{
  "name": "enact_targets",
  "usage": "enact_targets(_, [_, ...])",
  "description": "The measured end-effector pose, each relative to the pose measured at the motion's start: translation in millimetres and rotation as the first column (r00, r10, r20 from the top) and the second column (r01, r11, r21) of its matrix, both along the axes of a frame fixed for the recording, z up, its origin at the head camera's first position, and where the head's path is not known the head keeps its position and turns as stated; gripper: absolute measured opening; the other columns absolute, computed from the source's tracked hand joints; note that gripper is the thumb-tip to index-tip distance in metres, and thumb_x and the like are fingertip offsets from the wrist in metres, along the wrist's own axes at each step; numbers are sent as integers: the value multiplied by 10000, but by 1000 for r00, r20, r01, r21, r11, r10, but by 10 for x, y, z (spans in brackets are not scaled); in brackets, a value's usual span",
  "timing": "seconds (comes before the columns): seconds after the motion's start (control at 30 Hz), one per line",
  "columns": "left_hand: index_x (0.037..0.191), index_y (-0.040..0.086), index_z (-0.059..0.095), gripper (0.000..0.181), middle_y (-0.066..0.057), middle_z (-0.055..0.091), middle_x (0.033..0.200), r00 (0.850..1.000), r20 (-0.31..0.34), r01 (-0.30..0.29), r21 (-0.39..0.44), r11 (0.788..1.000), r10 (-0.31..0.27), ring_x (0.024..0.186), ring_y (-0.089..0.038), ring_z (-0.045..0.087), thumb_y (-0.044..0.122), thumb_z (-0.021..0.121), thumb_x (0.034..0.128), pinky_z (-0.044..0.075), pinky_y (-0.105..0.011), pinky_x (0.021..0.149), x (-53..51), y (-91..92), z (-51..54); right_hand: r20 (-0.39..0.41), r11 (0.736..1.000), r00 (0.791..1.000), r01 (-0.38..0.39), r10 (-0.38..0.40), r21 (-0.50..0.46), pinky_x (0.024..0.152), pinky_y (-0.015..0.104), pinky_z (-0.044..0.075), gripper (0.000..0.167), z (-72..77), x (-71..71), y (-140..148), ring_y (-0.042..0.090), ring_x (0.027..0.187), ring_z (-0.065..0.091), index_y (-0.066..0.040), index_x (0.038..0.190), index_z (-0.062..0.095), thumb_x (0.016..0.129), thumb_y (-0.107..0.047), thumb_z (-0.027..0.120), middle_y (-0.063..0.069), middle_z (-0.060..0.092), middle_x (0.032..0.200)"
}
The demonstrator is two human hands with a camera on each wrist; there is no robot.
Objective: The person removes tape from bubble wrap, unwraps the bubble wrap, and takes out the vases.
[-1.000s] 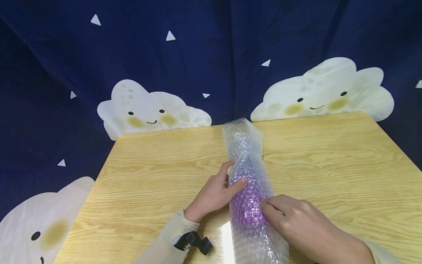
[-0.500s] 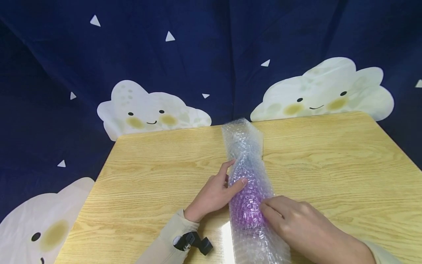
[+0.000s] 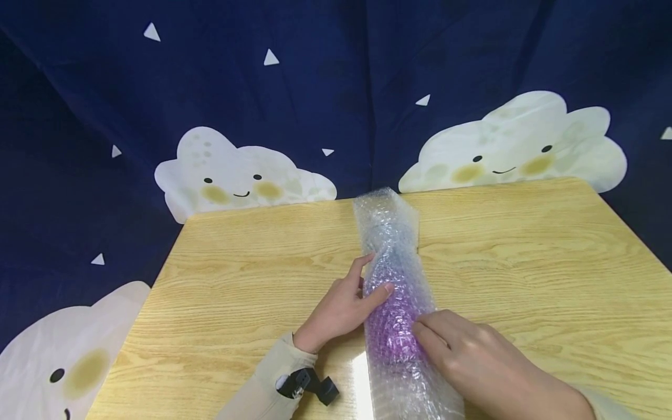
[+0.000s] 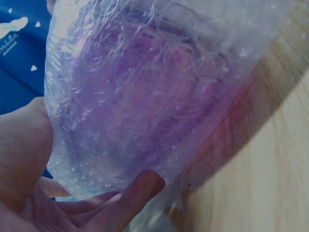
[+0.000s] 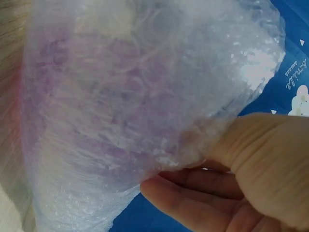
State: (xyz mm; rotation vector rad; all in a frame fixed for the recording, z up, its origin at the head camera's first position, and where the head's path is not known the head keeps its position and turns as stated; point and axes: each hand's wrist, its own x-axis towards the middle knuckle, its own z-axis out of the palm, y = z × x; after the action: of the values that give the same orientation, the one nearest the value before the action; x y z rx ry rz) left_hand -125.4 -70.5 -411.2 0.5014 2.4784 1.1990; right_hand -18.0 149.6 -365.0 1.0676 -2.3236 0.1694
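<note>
A long roll of clear bubble wrap (image 3: 388,227) lies on the wooden table, wrapped round a purple object (image 3: 394,326). What kind of object it is cannot be made out through the bubbles. From the left side, my left hand (image 3: 341,309) holds the wrapped bundle, thumb on top and fingers along its far left side. On the right side, my right hand (image 3: 469,350) pinches the edge of the wrap between thumb and fingers, as the right wrist view also shows. In the left wrist view the purple bulk (image 4: 140,92) fills most of the picture.
The wooden table (image 3: 252,256) extends to both sides of the bundle. Behind it hangs a dark blue curtain (image 3: 315,87) printed with clouds and small triangles. A black camera mount (image 3: 310,385) sits on my left sleeve. The bundle's far end reaches the table's back edge.
My right hand has shifted very slightly, and the near end of the wrap spreads a little further right. The left hand keeps its place.
</note>
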Motion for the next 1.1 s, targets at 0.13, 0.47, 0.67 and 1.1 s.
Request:
enact_targets(0.13, [1634,275,269,800,-42,718,965,1000,-2,3,5,1000,-3,765,-92,674,619,581,982,567,-285,688,-2,-5,-7,23,1000,1000,-8,8,4,715,297,641,506,-9,14,-15,213,903,747,24,1088,749,1105,-114,263,113,752,1026])
enact_targets(0.47, [1634,267,267,806,-65,741,1027,1000,-20,9,3,1000,-9,801,-70,683,633,570,983,566,-267,730,-7,-3,-16,-26,1000,1000,12,-11,27,711,307,639,639,-15,56,-44,218,897,736,53,1085,735,1120,-95,114,139,733,1008])
enact_targets(0.67, [1634,269,266,809,-49,743,1024,1000,-8,3,8,1000,-3,804,-67,686,638,568,981,570,-269,737,0,-5,-7,-5,999,1000,27,-27,26,718,307,639,649,-10,60,-45,199,914,722,38,1087,736,1125,-111,106,128,732,1025])
enact_targets(1.1, [1633,286,257,802,-82,753,1104,1000,-16,6,15,1000,-6,860,-71,708,644,560,984,582,-280,793,0,-1,-9,9,999,1000,25,-25,22,712,328,645,613,-43,72,-65,245,903,744,61,1110,730,1122,-156,157,155,740,1027])
